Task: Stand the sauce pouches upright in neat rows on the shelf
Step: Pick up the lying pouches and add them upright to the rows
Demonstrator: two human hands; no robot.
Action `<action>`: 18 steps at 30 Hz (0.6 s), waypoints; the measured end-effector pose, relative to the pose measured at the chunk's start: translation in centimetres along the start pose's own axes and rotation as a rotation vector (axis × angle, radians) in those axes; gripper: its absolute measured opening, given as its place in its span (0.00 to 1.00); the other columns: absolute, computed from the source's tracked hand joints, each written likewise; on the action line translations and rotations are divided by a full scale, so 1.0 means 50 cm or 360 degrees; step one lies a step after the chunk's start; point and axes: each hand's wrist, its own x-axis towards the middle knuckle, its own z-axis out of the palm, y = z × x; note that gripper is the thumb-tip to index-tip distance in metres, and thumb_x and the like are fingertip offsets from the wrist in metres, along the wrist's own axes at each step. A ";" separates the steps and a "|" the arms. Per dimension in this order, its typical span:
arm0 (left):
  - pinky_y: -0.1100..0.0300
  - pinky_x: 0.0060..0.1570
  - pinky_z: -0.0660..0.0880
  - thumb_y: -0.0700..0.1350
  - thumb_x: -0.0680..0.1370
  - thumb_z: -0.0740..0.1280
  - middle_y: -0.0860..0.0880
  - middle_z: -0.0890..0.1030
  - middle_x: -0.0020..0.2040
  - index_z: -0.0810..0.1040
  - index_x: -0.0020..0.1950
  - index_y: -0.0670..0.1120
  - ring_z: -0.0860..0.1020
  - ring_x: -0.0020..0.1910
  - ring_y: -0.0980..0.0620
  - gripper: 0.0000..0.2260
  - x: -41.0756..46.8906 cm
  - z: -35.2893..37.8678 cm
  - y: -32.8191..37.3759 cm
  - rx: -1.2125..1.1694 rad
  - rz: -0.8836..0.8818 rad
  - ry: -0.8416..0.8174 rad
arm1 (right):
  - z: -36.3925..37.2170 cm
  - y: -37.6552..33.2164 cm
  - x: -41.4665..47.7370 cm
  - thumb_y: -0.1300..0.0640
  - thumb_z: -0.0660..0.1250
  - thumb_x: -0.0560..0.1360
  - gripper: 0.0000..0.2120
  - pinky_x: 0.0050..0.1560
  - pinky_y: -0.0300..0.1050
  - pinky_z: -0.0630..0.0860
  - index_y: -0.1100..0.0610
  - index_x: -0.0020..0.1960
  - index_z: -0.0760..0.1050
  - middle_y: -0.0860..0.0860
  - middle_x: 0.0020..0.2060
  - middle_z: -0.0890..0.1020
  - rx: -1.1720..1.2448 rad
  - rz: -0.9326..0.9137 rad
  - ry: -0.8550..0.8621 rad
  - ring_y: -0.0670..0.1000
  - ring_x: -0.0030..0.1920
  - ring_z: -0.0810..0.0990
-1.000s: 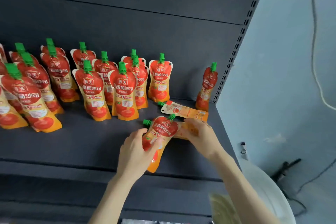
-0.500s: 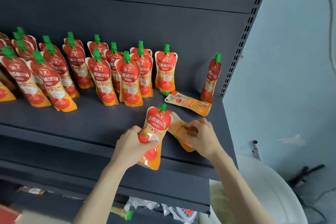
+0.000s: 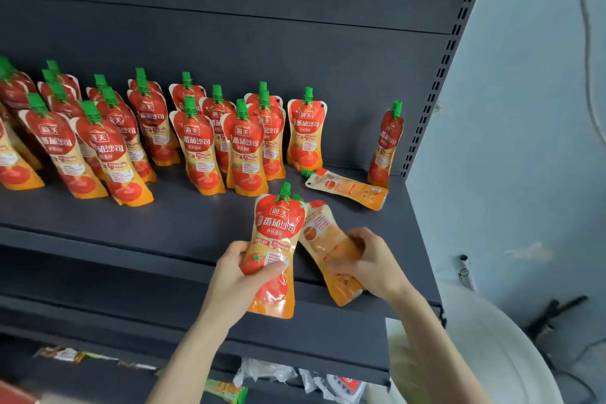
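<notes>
While the left hand (image 3: 242, 275) grips a tomato sauce pouch (image 3: 278, 229) around its lower half, thumb across the printed front and fingers curled behind, the pouch is held nearly upright, green cap on top, with its base hanging in front of the front edge of the dark grey shelf (image 3: 164, 223). Just beside it, the right hand (image 3: 370, 262) curls its fingers round a second pouch (image 3: 328, 246), which shows its pale orange back and leans to the left, its top tucked against the first pouch's shoulder; its bottom corner also overhangs the shelf's edge. Behind these two, a third pouch (image 3: 347, 188) lies flat on the shelf, back side up, cap pointing left. Near the right rear corner a lone pouch (image 3: 387, 144) stands turned partly sideways, close to the slotted post (image 3: 436, 75). To the left, the standing pouches (image 3: 196, 141) fill several rows reaching to the rear panel, caps up, some leaning slightly. Below, on a lower shelf, lie loose packets (image 3: 272, 374), and a white rounded object (image 3: 492, 354) shows at lower right
</notes>
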 end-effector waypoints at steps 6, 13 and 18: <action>0.66 0.35 0.77 0.44 0.66 0.76 0.52 0.83 0.46 0.75 0.50 0.52 0.82 0.42 0.58 0.17 0.028 -0.065 0.032 -0.0148 0.0176 -0.0050 | 0.063 -0.050 -0.032 0.65 0.75 0.66 0.18 0.32 0.40 0.77 0.59 0.46 0.67 0.52 0.39 0.82 0.0654 -0.0141 0.0150 0.47 0.35 0.82; 0.64 0.39 0.77 0.48 0.67 0.74 0.54 0.84 0.47 0.78 0.53 0.52 0.82 0.46 0.57 0.16 0.097 -0.227 0.059 -0.0240 0.0353 -0.0209 | 0.226 -0.200 -0.006 0.62 0.74 0.69 0.18 0.41 0.45 0.81 0.54 0.56 0.75 0.50 0.47 0.85 0.0937 -0.0398 0.0319 0.51 0.46 0.84; 0.68 0.36 0.77 0.48 0.69 0.73 0.55 0.84 0.46 0.76 0.51 0.53 0.82 0.44 0.60 0.13 0.143 -0.332 0.054 -0.0226 0.0457 -0.0278 | 0.345 -0.283 0.011 0.56 0.66 0.75 0.11 0.46 0.47 0.81 0.54 0.57 0.76 0.53 0.49 0.85 0.1113 -0.0411 0.0324 0.53 0.50 0.84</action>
